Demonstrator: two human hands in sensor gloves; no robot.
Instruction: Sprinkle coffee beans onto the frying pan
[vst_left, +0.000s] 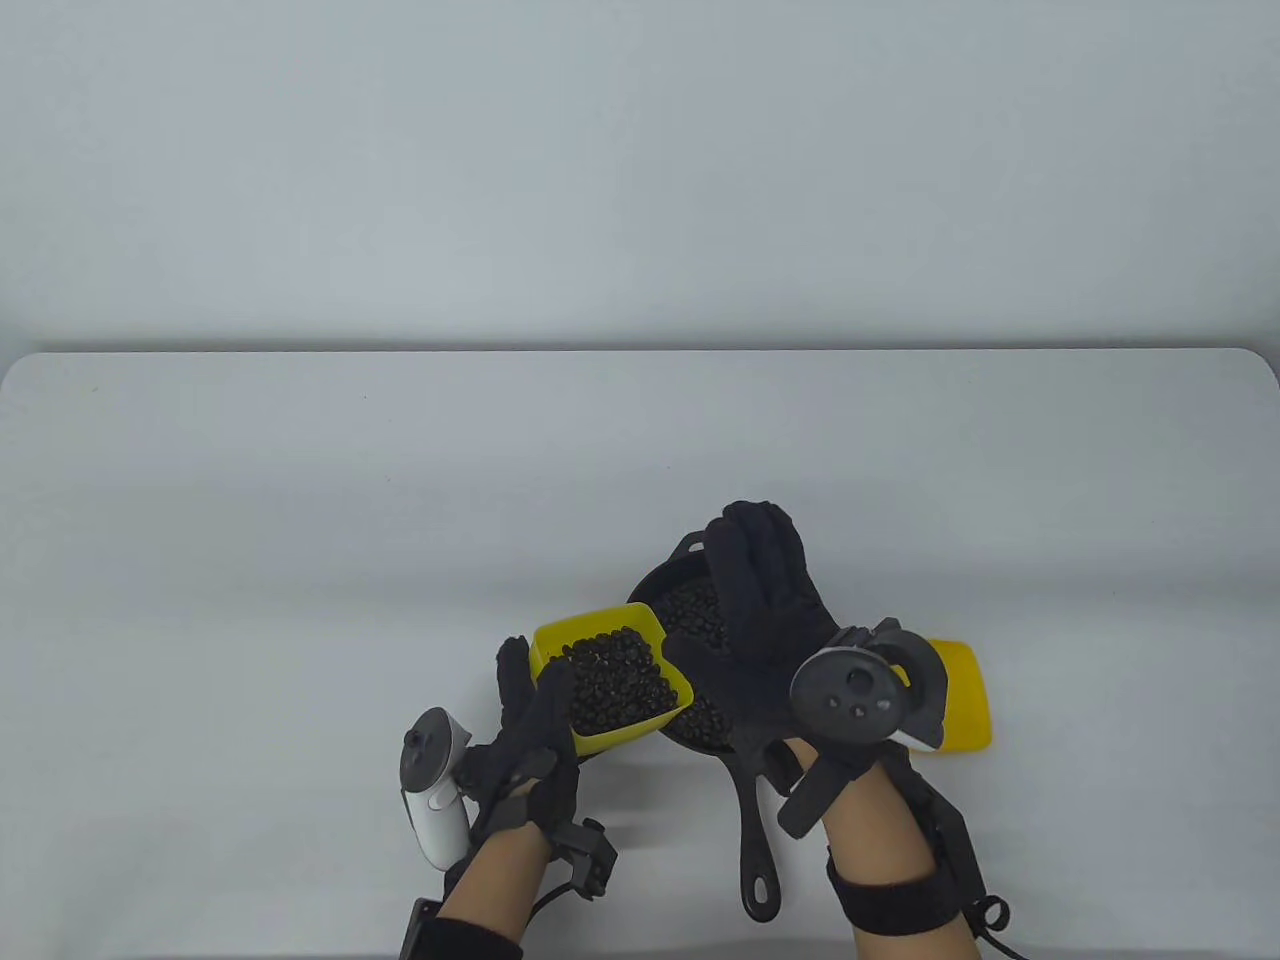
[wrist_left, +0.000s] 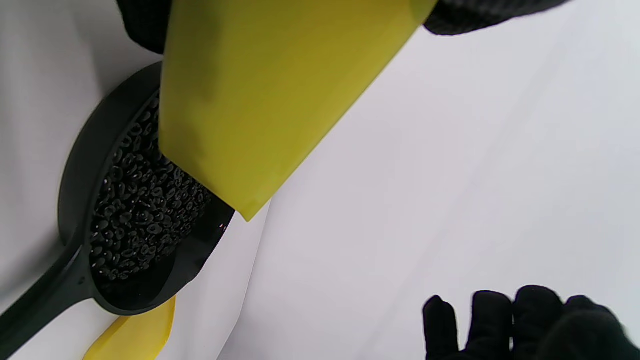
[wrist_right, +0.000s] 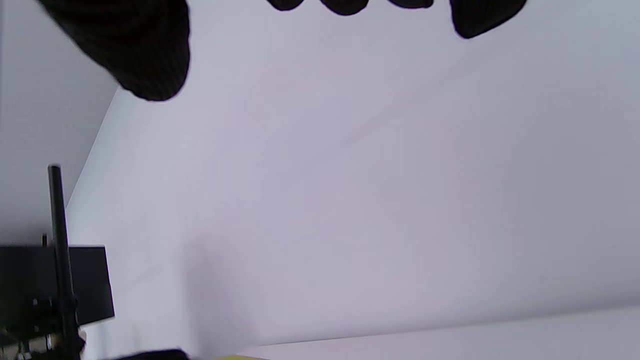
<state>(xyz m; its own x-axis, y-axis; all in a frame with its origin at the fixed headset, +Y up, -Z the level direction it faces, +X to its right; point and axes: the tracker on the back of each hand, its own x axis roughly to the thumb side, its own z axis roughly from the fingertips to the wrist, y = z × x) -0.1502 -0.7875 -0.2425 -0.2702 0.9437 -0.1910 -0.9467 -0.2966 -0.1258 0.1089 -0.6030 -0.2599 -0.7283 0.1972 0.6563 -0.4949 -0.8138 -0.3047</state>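
My left hand (vst_left: 535, 700) grips a yellow container (vst_left: 612, 682) full of coffee beans (vst_left: 618, 680) and holds it raised at the left rim of the black frying pan (vst_left: 690, 560). In the left wrist view the container's underside (wrist_left: 260, 100) hangs over the pan (wrist_left: 80, 165), which holds many beans (wrist_left: 142, 210). The pan's handle (vst_left: 757, 850) points toward me. My right hand (vst_left: 762, 590) hovers flat over the pan with the fingers stretched out and holds nothing; its fingertips (wrist_right: 150, 60) hang bare in the right wrist view.
A second yellow piece (vst_left: 962, 692) lies on the table right of the pan, partly behind my right tracker (vst_left: 865, 695); it also shows in the left wrist view (wrist_left: 135, 335). A black stand (wrist_right: 60, 260) is off the table's edge. The table (vst_left: 300, 520) is white.
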